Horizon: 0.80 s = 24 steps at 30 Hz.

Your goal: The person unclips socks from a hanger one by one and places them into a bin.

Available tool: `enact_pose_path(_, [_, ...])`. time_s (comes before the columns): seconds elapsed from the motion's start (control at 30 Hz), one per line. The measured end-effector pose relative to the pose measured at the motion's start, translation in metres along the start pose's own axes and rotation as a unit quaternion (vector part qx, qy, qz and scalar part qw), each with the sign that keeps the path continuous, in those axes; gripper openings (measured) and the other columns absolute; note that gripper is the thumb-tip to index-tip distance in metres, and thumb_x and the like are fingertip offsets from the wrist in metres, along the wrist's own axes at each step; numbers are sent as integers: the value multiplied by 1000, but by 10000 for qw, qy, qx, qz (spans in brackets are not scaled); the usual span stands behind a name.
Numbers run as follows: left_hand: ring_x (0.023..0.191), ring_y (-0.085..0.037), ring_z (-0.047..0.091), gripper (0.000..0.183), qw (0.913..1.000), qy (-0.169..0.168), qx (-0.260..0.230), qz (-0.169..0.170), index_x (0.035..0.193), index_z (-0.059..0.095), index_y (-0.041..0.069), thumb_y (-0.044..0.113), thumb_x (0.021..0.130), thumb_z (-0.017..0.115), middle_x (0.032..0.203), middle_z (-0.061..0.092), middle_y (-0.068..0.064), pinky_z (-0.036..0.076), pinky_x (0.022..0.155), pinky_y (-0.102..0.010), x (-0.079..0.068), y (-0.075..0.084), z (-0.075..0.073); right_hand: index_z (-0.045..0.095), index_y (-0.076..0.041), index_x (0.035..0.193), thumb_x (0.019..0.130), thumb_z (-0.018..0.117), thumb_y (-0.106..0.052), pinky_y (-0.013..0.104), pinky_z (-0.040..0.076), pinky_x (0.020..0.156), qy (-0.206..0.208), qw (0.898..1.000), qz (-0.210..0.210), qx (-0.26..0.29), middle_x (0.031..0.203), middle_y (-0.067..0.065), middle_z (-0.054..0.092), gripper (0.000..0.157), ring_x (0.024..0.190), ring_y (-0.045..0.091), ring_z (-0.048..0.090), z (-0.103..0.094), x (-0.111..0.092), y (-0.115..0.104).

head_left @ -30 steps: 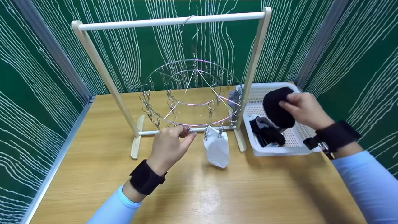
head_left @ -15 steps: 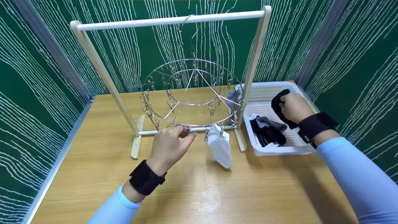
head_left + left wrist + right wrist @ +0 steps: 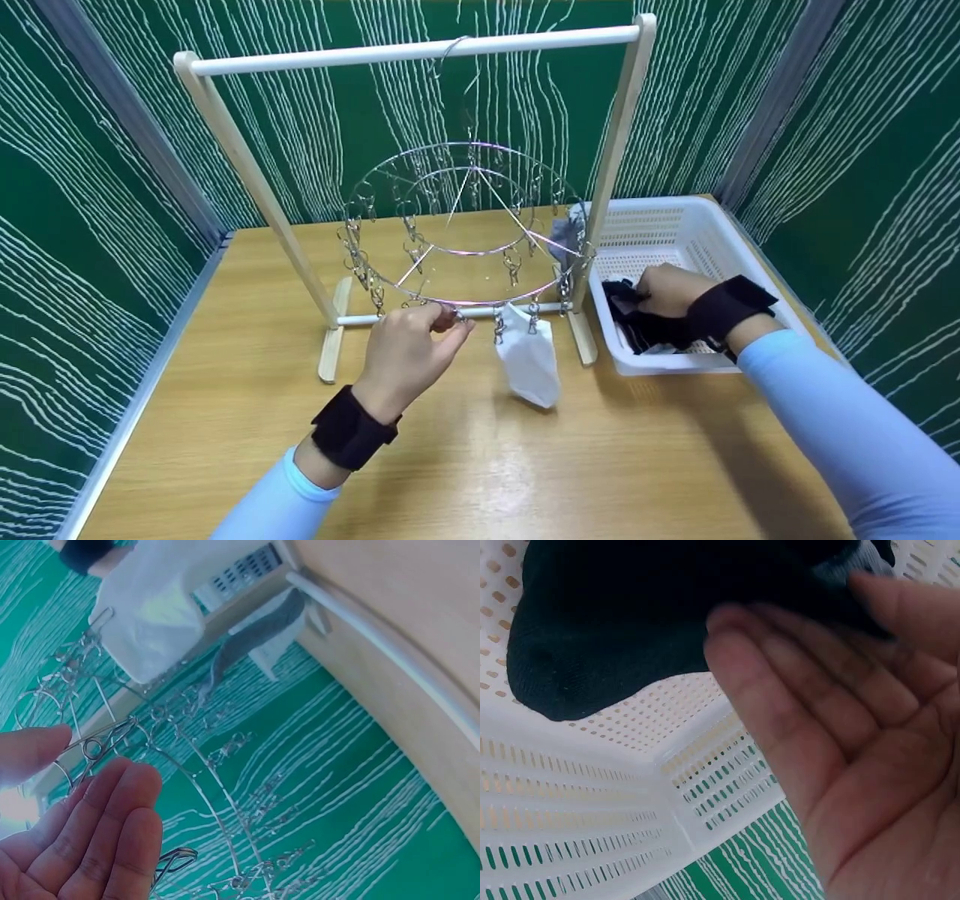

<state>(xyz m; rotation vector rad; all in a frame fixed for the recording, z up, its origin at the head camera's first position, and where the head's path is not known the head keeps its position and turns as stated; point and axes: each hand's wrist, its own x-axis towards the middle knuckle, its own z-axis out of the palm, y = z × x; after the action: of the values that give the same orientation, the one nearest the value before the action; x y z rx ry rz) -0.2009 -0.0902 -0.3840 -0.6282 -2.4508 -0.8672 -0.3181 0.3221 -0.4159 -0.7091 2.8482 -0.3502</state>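
My left hand (image 3: 409, 352) pinches a metal clip at the front of the round sock hanger (image 3: 517, 296); the left wrist view shows the clip (image 3: 97, 746) between thumb and fingertips. Two clips right of it hold a white sock (image 3: 529, 367). A grey sock (image 3: 564, 238) hangs at the hanger's right side. Inside the white basket (image 3: 675, 365), my right hand (image 3: 671, 292) is low over dark socks. The right wrist view has a black sock (image 3: 607, 637) between its thumb and fingers; the fingertips are blurred and partly behind the cloth.
A wooden rack (image 3: 337, 58) with a white crossbar carries the hanger by its hook. Its right post stands close beside the basket. More clips dangle around both rings. Green walls with white lines enclose the table (image 3: 480, 472) at the back and sides.
My right hand has carried the black sock down and left onto the pile in the basket. The left hand has stayed at its clip. The white sock has swung slightly.
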Motion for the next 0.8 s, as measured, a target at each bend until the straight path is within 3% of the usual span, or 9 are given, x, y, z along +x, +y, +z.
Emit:
enact_pose_path(0.23, [78, -28, 80, 19, 10000, -31, -43, -26, 95, 81, 2, 21, 95, 84, 87, 82, -11, 63, 67, -44, 0, 0, -1, 75, -3, 74, 88, 76, -5, 41, 55, 68, -161, 9999, -9, -39, 69, 0, 67, 14, 65, 17, 55, -4, 1, -3])
enact_pose_path(0.4, [73, -25, 78, 20, 10000, 44, 51, 21, 93, 81, 2, 21, 95, 84, 86, 82, -10, 61, 62, -42, 0, -2, -1, 80, 5, 92, 93, 76, -8, 52, 62, 79, 200, 9996, -70, 183, 84, 14, 78, 13, 76, 26, 69, -23, -2, -9])
enact_pose_path(0.53, [71, -24, 77, 19, 9999, 127, 82, 71, 92, 81, 3, 21, 94, 84, 85, 82, -10, 59, 60, -42, 0, -2, -1, 79, 9, 107, 98, 74, -7, 59, 62, 90, 852, 9954, -205, 398, 102, 25, 81, 19, 90, 38, 77, -37, -8, -19])
enact_pose_path(0.63, [73, -24, 78, 18, 9998, 154, 91, 77, 92, 81, 4, 21, 94, 84, 85, 83, -9, 59, 61, -41, 0, -3, -2, 80, 8, 108, 100, 74, -9, 58, 63, 87, 1513, 9863, -402, 517, 103, 24, 81, 19, 90, 38, 79, -43, -13, -30])
enact_pose_path(0.7, [72, -23, 78, 19, 9998, 149, 84, 60, 92, 81, 3, 21, 95, 85, 85, 83, -9, 58, 60, -40, 0, -4, -2, 80, 7, 107, 99, 76, -8, 57, 64, 85, 2046, 9750, -677, 539, 102, 23, 82, 18, 90, 39, 79, -45, -17, -38])
enact_pose_path(0.8, [71, -22, 77, 21, 9999, 135, 75, 41, 92, 81, 2, 22, 94, 85, 85, 82, -10, 56, 58, -36, 0, -4, -3, 80, 6, 105, 96, 79, -3, 55, 65, 82, 2856, 9482, -1333, 398, 99, 22, 82, 13, 89, 38, 80, -45, -20, -50])
